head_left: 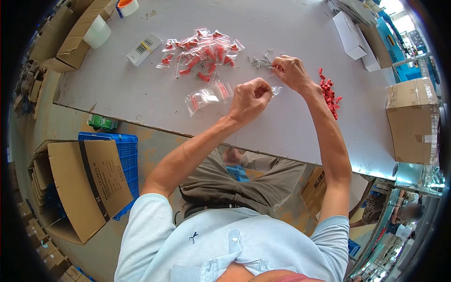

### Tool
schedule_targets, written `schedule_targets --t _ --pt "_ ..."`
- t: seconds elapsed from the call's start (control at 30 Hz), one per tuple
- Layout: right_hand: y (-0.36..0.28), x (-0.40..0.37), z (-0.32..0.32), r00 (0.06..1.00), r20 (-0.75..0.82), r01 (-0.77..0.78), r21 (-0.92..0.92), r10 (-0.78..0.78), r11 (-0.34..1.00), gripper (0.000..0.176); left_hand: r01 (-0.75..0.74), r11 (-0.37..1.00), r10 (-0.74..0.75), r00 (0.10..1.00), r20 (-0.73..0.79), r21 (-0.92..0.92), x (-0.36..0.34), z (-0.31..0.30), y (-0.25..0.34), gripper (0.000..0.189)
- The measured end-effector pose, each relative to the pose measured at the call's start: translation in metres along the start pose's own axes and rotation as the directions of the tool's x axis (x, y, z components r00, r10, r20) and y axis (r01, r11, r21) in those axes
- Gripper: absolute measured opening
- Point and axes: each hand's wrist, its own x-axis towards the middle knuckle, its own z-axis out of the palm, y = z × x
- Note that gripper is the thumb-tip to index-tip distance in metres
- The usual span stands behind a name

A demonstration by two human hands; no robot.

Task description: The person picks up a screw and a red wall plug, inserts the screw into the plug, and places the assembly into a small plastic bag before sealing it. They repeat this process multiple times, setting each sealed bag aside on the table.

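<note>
My left hand (250, 99) is closed in a pinch on a small clear plastic bag (276, 90), which sticks out past the fingertips. Just beyond it, my right hand (292, 73) has its fingers together at a loose group of small metal screws (261, 61); what lies between the fingertips is too small to make out. Flat clear bags (206, 97) with red edges lie left of my left hand. Further back is a heap of filled bags (204, 51) with red pieces and metal bits inside. Small red plastic pieces (330, 97) form a pile beside my right forearm.
A white box with a barcode label (143, 49) lies left of the heap. Tape rolls (97, 33) and a cardboard box (70, 42) stand at the table's left end. Another carton (409, 120) is at the right edge. An open carton (89, 178) rests by a blue crate (127, 145) below.
</note>
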Motion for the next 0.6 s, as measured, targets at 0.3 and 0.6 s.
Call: schedule_targets --t 0.3,0.6 --pt "0.002 -0.002 0.003 0.998 -0.021 -0.056 0.133 0.059 0.990 0.013 0.003 1.000 -0.003 0.999 -0.044 0.009 0.002 -0.002 0.000 0.008" --pt "-0.010 -0.025 -0.001 0.947 0.036 -0.221 0.796 0.320 0.564 0.020 0.021 0.994 0.000 0.981 -0.195 0.107 0.003 -0.005 0.008 0.006"
